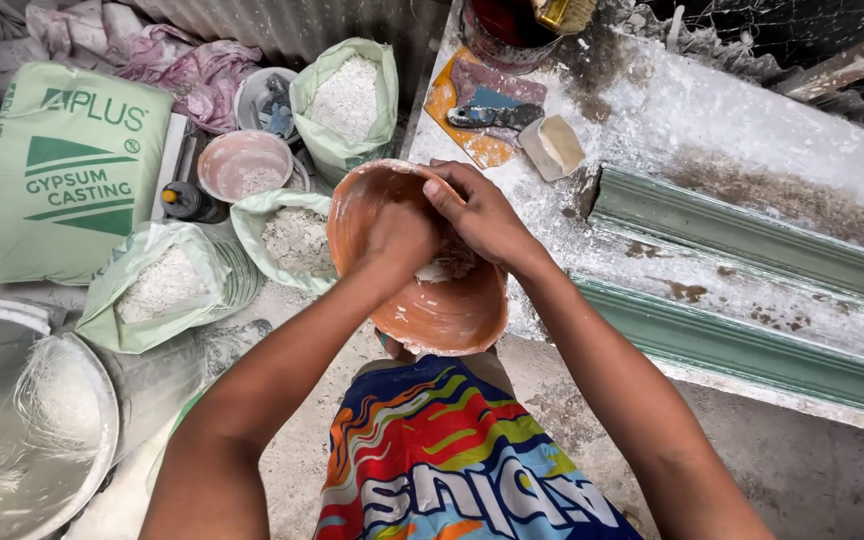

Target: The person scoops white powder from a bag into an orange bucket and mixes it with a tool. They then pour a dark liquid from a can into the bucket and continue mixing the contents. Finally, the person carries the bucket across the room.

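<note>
Two bare forearms reach forward from the bottom edge of the view and draw together near the centre. The left arm rises from the lower left, the right arm from the lower right, both slightly bent at the elbow. The left hand point(402, 230) is turned palm down, its fingers curled under and out of sight. The right hand point(477, 215) lies just beside it, touching it, wrist bent, fingers point(442, 190) folded over and pointing toward the left hand, thumb tip showing. Pale dust coats both hands
</note>
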